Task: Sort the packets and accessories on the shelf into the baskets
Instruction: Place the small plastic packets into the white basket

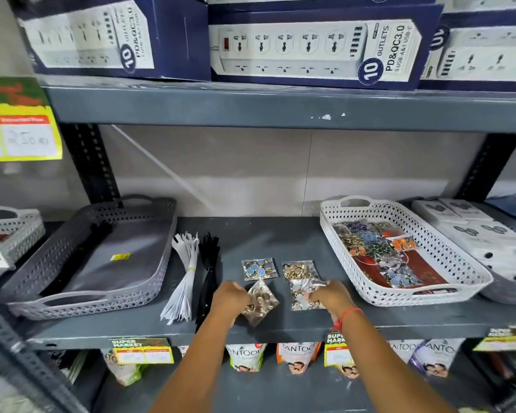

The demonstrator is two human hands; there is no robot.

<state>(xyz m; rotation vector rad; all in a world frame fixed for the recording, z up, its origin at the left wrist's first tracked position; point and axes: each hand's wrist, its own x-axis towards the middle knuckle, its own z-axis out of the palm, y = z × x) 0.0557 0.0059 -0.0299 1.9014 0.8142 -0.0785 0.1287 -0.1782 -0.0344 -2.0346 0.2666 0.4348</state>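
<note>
On the grey shelf (pixel 259 234) lie clear packets of small trinkets. My left hand (pixel 230 296) grips a gold-trinket packet (pixel 262 304) by its left corner. My right hand (pixel 331 295) grips a second packet (pixel 303 293) of pale pieces. Behind them lie a blue-trinket packet (pixel 258 268) and a gold-bead packet (pixel 299 270). A white strip bundle (pixel 185 269) and a black strip bundle (pixel 209 269) lie to the left. The grey basket (pixel 57 257) at left holds a dark flat item. The white basket (pixel 459 263) at right holds several colourful packets.
Blue power-strip boxes (pixel 313 46) fill the upper shelf. White boxes (pixel 483 234) sit right of the white basket, and another small basket (pixel 12 231) stands at far left. Pouches (pixel 245 356) and price tags (pixel 142 351) hang below the shelf edge.
</note>
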